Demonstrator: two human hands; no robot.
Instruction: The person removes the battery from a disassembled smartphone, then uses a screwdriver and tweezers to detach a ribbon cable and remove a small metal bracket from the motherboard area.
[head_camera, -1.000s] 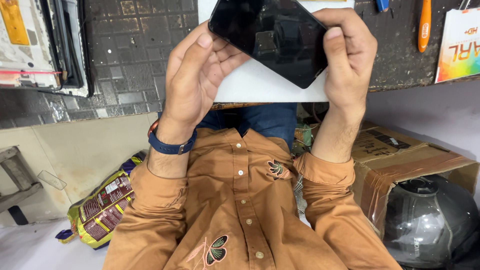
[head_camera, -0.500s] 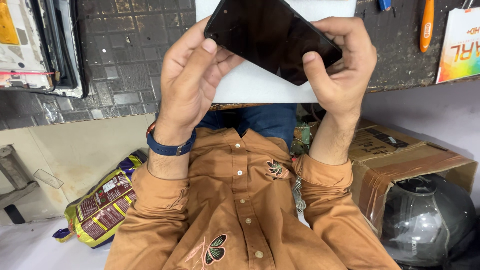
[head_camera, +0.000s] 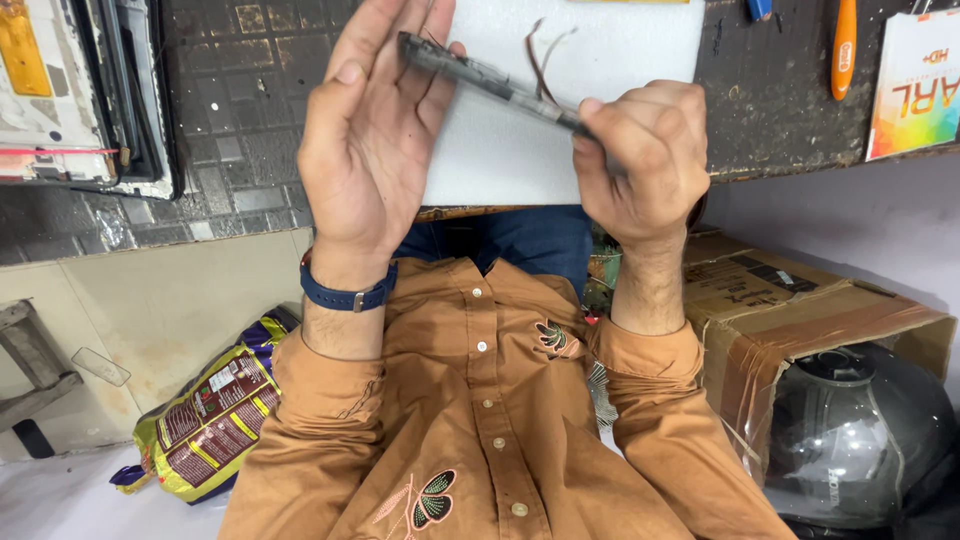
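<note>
Tilted since half a second ago: phone (head_camera: 490, 78) now edge-on to me. Left hand (head_camera: 365, 140) spread, fingertips steadying its upper end; right hand (head_camera: 645, 150) pinching the lower end, apparently. White pad (head_camera: 620, 50) lies beyond.

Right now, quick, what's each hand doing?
Left hand: fingers open, cradling one end of the phone, seen edge-on.
Right hand: closed, pinching the phone's other end.
</note>
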